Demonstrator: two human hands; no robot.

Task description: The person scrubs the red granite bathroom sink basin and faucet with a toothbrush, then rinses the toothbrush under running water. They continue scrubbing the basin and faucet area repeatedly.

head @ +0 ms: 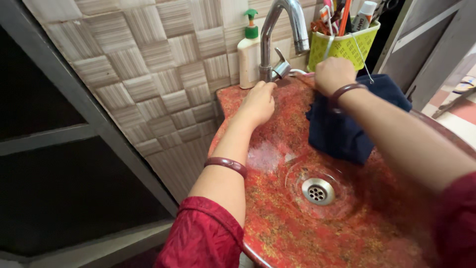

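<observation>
Your left hand (258, 101) reaches to the back rim of the red speckled stone washbasin (297, 233), its fingers (267, 87) drawn together with the tips touching the base of the chrome curved tap (282, 30), at about 12 o'clock from the round steel drain (318, 191). A dark reddish bangle (226, 164) sits on that forearm, above the dark red sleeve (203, 235) at 7 o'clock.

Your right hand (333, 74) is curled into a fist at about 1 o'clock from the drain, just right of the tap. Its fingers are closed, but you cannot tell from this view exactly what they pinch; a thin pinkish strand (302, 74) runs from the fist toward the tap base. A dark bangle (347, 92) rings that wrist.

The dark navy folded cloth (342, 134) lies draped in the basin right under your right wrist, at 1 o'clock from the drain, reaching from the rim down the inner slope.

On the ledge at 11 o'clock from the tap base stands a cream plastic pump bottle with a green pump head (248, 54). At 1 o'clock, behind your right hand, is a lime green plastic mesh basket (347, 47) stuffed with toothbrushes and tubes. The beige woven-pattern wall tiles (148, 74) fill the area at 10 o'clock.
</observation>
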